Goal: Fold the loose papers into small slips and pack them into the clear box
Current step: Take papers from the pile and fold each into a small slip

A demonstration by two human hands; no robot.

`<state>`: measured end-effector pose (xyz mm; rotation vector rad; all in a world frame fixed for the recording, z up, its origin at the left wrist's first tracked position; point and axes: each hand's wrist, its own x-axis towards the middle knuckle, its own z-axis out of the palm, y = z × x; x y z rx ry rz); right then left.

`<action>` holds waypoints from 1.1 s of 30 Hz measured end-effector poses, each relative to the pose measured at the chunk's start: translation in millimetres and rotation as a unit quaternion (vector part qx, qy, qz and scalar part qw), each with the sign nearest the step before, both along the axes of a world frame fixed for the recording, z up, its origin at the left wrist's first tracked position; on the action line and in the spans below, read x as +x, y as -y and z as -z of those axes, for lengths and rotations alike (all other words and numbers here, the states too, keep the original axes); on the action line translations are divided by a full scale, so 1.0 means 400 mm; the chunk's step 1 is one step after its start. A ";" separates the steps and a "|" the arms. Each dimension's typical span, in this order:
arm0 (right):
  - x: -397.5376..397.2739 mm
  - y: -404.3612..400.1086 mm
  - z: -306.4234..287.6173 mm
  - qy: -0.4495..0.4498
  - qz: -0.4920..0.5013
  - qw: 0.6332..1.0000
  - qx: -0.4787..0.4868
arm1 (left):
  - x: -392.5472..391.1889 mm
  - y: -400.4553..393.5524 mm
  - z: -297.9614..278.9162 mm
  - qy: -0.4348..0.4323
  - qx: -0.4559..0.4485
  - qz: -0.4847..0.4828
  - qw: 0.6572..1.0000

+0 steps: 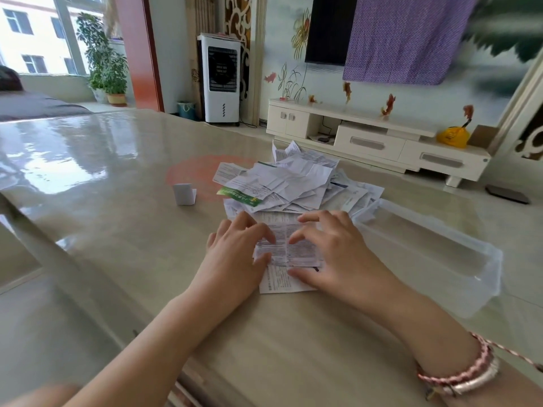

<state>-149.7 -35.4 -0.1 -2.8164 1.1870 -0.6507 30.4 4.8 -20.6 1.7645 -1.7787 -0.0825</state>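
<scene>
You have one printed leaflet flat on the table, directly before you, between the pile of loose papers and the table's near edge. It is thin and very light — soft, it creases easily and probably slides on this glossy top, so keep one palm on it while you fold. Your left hand lies on its left side, fingers curved a little and pressing down, thumb at the edge. Your right hand presses the right side, fingers spread, thumb on the lower flap. Neither hand pinches anything.

Best place to take it, in my judgement: the free lower edge or a corner, then press along the crease w/ the fingertips.

The clear box stands just right of your right hand, apparently holding no slips so far. One folded slip stands apart at the left.

Writing: dense small print, too small to read. A green-banded leaflet in the pile has characters, not legible — no brand I can tell.
</scene>
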 end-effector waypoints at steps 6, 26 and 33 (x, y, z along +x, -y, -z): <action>-0.009 0.010 0.004 -0.050 0.003 0.998 0.029 | 0.009 0.001 0.010 0.011 0.011 0.046 0.999; 0.004 0.002 0.006 -0.015 0.025 0.999 0.035 | 0.022 0.004 0.011 -0.031 0.008 -0.015 0.999; 0.004 -0.011 0.005 -0.046 -0.007 0.999 -0.002 | 0.024 0.005 0.012 -0.028 0.012 -0.028 0.999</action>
